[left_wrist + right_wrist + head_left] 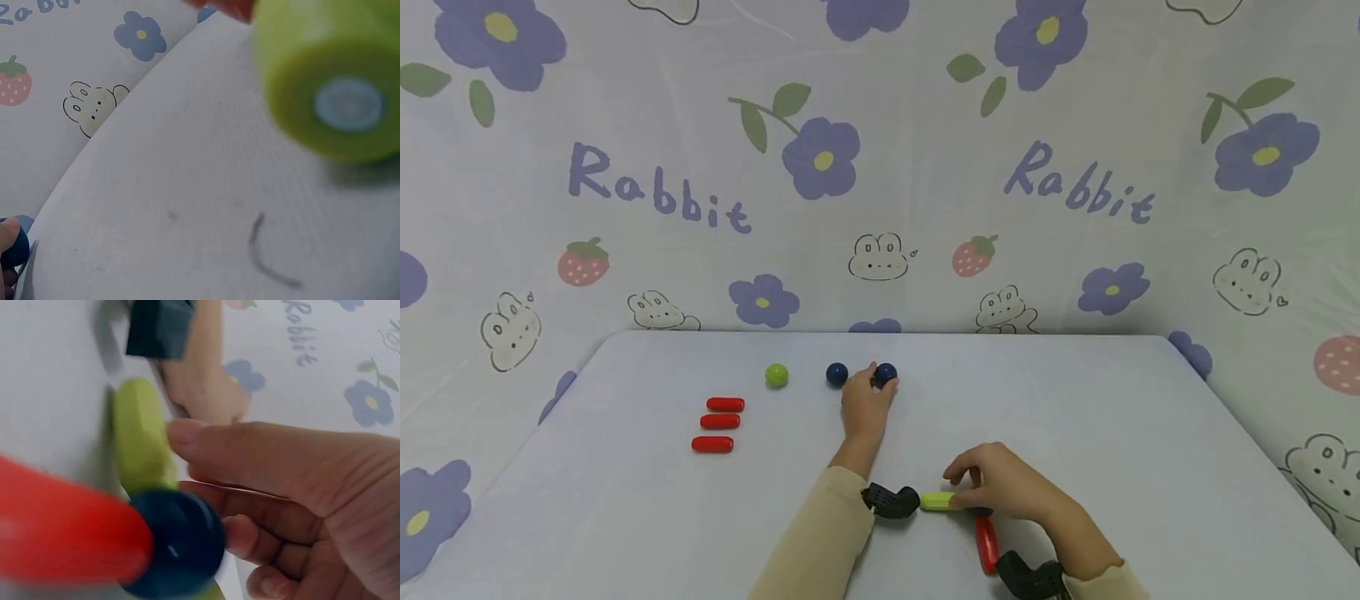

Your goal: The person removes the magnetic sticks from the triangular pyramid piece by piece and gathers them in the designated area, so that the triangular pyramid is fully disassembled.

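Observation:
My left hand (pixel 865 410) pinches a dark blue ball (pixel 886 375) between thumb and fingers at the back of the table; a second blue ball (pixel 837 375) lies just to its left. Nearer the front, my right hand (pixel 1003 482) is loosely curled over a yellow-green stick (pixel 936 502), its thumb touching the stick. In the right wrist view that stick (pixel 140 434) meets a dark blue ball (pixel 178 540), and a red stick (pixel 62 528) joins the ball too. The green stick's end (pixel 347 103) shows a pale round disc in the left wrist view.
A lime-green ball (pixel 777 375) sits at the back left. Three red sticks (pixel 719 422) lie in a stack of rows on the left. Black wrist cameras (pixel 891 502) are on both wrists. A patterned cloth (pixel 917 167) hangs behind the white table (pixel 1075 400).

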`<state>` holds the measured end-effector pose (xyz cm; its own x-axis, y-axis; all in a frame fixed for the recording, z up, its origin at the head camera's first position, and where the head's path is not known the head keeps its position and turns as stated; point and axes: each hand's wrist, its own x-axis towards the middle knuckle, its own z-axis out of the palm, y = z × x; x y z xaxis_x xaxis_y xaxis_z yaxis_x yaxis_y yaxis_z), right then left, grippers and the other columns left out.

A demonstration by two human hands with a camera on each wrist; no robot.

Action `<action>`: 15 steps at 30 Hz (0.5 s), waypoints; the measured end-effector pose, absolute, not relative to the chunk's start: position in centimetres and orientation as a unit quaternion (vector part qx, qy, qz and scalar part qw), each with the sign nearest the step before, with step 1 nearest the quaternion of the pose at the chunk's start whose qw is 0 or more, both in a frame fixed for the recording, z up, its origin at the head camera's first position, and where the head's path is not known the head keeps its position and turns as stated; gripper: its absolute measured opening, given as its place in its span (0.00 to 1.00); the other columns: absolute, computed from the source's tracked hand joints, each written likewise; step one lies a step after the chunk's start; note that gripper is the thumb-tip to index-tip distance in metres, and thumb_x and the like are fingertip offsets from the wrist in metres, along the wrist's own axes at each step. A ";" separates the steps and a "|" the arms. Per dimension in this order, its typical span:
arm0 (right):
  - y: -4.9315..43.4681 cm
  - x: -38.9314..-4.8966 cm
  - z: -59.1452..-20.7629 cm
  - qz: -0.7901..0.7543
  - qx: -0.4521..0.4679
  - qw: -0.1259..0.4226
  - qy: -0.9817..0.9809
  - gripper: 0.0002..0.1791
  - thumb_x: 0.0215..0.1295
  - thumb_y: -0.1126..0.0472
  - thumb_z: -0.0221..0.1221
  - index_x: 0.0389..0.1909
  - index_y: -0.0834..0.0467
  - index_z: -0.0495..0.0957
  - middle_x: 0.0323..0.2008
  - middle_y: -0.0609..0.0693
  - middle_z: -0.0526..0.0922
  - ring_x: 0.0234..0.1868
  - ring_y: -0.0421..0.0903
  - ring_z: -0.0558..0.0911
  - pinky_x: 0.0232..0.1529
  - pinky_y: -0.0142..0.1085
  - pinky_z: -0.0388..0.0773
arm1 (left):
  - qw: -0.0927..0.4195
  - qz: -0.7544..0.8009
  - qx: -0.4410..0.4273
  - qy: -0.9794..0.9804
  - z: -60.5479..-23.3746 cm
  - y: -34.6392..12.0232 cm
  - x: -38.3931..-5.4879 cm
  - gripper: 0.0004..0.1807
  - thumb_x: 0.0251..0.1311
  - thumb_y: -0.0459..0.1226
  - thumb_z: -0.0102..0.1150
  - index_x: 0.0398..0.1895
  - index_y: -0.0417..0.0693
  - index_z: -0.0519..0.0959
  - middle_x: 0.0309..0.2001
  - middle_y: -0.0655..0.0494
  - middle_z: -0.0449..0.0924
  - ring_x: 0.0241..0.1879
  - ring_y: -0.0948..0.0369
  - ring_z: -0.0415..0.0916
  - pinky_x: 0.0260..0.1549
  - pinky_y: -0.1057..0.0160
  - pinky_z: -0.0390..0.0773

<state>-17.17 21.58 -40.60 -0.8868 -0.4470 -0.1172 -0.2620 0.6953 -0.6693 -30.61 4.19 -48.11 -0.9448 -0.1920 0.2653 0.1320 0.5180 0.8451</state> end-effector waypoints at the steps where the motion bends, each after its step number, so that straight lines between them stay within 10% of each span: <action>1: 21.9 -17.2 -40.5 -0.337 -0.190 0.139 0.911 0.13 0.50 0.62 0.68 0.38 0.62 0.83 0.34 0.50 0.83 0.24 0.37 0.70 0.21 0.28 0.69 | 0.170 -0.492 0.015 -0.854 -48.2 4.2 -30.6 0.26 0.52 0.40 0.66 0.53 0.37 0.76 0.46 0.41 0.81 0.48 0.50 0.78 0.50 0.55 0.76; 15: 24.0 -16.8 -39.9 -0.330 -0.176 0.174 0.911 0.18 0.43 0.63 0.71 0.38 0.64 0.83 0.31 0.47 0.80 0.29 0.42 0.70 0.24 0.29 0.67 | 0.174 -0.493 0.017 -0.852 -48.2 4.3 -30.5 0.25 0.51 0.38 0.67 0.53 0.36 0.76 0.47 0.42 0.81 0.47 0.51 0.77 0.50 0.55 0.75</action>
